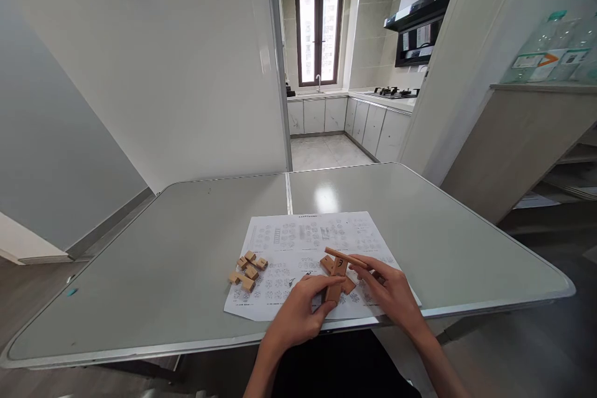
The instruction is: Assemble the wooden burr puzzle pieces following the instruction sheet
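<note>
1. The left hand (298,314) pinches the near end of a cluster of wooden puzzle pieces (336,277), thumb and fingers closed on the lowest block, seemingly to steady it.
2. The right hand (389,292) closes its fingertips on a thin wooden stick (347,257) that lies across the top of the cluster, level and angled away to the left, as if being fitted into place.
3. The cluster sits just above the instruction sheet (312,242), near the front edge of the tabletop (186,261), close to the person's body where both hands reach easily.
4. A second group of loose wooden blocks (248,268) lies at the sheet's left edge, apart from both hands, within easy reach.
5. The sheet lies flat, its printed diagrams facing the person for reading.
</note>
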The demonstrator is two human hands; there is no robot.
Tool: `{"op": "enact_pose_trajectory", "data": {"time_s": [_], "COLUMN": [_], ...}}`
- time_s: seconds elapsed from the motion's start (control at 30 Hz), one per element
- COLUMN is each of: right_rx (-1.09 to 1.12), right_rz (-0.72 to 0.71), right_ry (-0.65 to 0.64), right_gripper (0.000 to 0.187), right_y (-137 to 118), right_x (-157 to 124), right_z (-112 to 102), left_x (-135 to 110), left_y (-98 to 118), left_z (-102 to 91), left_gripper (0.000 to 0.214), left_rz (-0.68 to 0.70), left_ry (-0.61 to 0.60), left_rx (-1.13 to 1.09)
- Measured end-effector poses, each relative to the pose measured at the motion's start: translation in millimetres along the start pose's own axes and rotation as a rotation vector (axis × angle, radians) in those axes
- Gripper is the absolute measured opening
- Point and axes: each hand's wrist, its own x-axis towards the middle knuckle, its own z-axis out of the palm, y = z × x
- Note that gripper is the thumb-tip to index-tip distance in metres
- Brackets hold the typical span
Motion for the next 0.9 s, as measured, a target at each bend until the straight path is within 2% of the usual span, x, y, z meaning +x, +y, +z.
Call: {"op": "enact_pose_trajectory", "data": {"time_s": [0.43, 0.67, 0.9], "right_rx": [0.040, 0.040, 0.048], "right_rz": [-0.007, 0.001, 0.007], "right_ry": [-0.053, -0.075, -0.104], "right_gripper": [0.045, 0.045, 0.042], "right_y": [5, -1, -3], "right_x": [0, -2, -2], "right_z": [-2, -4, -3], "left_x": [-1, -1, -1], "left_y": [3, 3, 3], "left_z": [-1.5, -1.1, -1.4], "left_gripper": [0.051, 0.033, 0.031], "left_rz": [-0.015, -0.062, -0.083], "left_ry": [0.012, 0.036, 0.015], "left_rx": [-0.028, -0.110, -0.190]}}
